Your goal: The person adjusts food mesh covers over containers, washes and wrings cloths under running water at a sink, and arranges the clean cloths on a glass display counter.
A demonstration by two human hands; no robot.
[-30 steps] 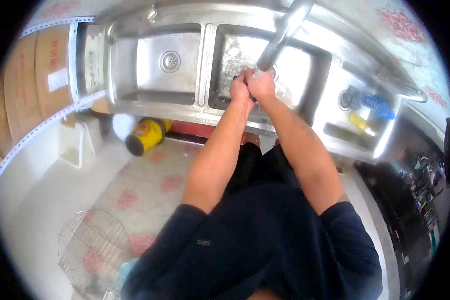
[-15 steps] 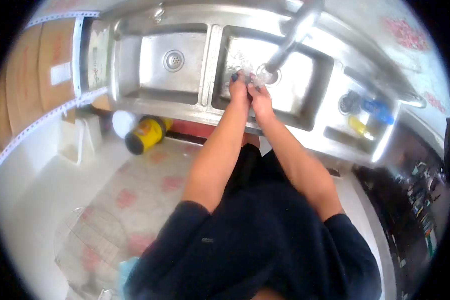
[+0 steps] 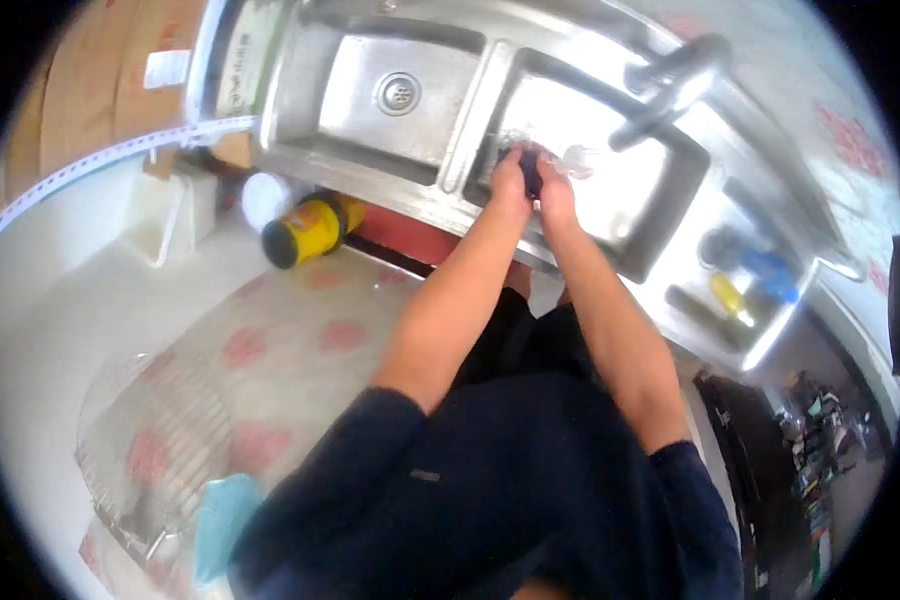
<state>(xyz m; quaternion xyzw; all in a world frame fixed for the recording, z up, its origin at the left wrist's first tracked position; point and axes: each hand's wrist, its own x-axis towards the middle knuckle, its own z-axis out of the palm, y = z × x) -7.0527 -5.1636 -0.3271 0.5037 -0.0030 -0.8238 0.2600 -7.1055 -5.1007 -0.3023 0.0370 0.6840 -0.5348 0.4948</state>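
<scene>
Both hands are close together inside the right basin of a steel sink [image 3: 630, 190]. My left hand [image 3: 511, 178] is closed round one side of a small dark item [image 3: 532, 174]. On the item's other side my right hand [image 3: 554, 188] presses with bent fingers. What the dark item is cannot be made out. To the right of the hands is the faucet [image 3: 670, 95], its spout above the basin. A drain [image 3: 579, 161] lies just beyond my right hand, blurred.
The left basin [image 3: 370, 95] has a round drain. A yellow bottle [image 3: 728, 297] and a blue item [image 3: 770, 272] sit in the small right compartment. Cardboard boxes [image 3: 90, 90] stand at left. A yellow-black cylinder [image 3: 310, 230], wire rack [image 3: 160, 450] and light blue item [image 3: 225, 525] lie below.
The view has turned, so the sink appears tilted and further right. The hands have drawn away from the spout, with the dark item now showing between them.
</scene>
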